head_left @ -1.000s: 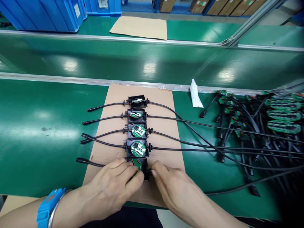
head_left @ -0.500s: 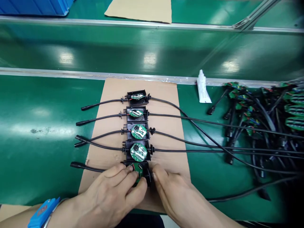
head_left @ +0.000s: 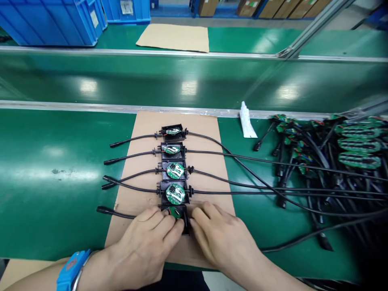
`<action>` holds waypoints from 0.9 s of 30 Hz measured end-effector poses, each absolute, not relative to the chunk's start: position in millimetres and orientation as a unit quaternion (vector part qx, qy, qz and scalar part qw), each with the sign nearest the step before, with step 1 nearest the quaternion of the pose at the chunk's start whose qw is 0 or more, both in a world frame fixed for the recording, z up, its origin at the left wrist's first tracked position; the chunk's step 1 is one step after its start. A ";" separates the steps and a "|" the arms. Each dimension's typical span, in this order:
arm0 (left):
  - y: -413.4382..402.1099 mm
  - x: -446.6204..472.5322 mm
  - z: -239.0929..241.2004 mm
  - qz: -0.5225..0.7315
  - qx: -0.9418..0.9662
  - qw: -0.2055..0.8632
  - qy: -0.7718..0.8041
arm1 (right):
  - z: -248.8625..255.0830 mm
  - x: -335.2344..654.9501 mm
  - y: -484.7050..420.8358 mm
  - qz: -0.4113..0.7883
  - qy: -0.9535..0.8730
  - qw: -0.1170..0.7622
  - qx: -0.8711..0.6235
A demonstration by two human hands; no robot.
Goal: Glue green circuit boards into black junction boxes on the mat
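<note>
Several small black housings with round green circuit boards and black cables lie in a column on a brown cardboard sheet (head_left: 206,133). My left hand (head_left: 145,244) and my right hand (head_left: 222,238) press from both sides on the nearest housing (head_left: 177,216), fingers curled round it. Its green board (head_left: 175,212) shows between my fingertips, tilted. The housing behind it (head_left: 175,193) has its board lying flat. A blue wrist strap (head_left: 71,268) is on my left wrist.
A heap of black cables with green boards (head_left: 333,149) lies at the right. A white tube (head_left: 246,121) rests by the belt's metal rail (head_left: 60,106). Blue crates (head_left: 51,18) and another cardboard sheet (head_left: 174,37) are beyond the green conveyor belt (head_left: 121,81).
Both hands stay on the nearest housing; my right fingers have closed in nearer to it. The view dipped and came back up.
</note>
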State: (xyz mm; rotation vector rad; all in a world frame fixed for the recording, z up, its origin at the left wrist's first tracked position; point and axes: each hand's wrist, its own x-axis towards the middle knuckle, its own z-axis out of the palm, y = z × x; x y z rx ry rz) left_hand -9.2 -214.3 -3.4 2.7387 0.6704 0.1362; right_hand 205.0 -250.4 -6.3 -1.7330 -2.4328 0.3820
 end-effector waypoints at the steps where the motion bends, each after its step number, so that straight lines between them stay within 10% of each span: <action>1: -214.7 -9.7 -3.8 0.044 0.958 0.157 0.234 | -5.9 208.6 -249.3 0.157 -0.799 0.101 -0.572; 8: -214.0 -1.3 3.3 0.012 0.961 0.150 0.231 | -21.8 211.4 -247.1 0.268 -0.783 0.275 -0.490; 27: -210.8 -7.3 12.7 0.074 0.956 0.172 0.224 | -9.5 226.5 -232.5 0.262 -0.803 0.252 -0.473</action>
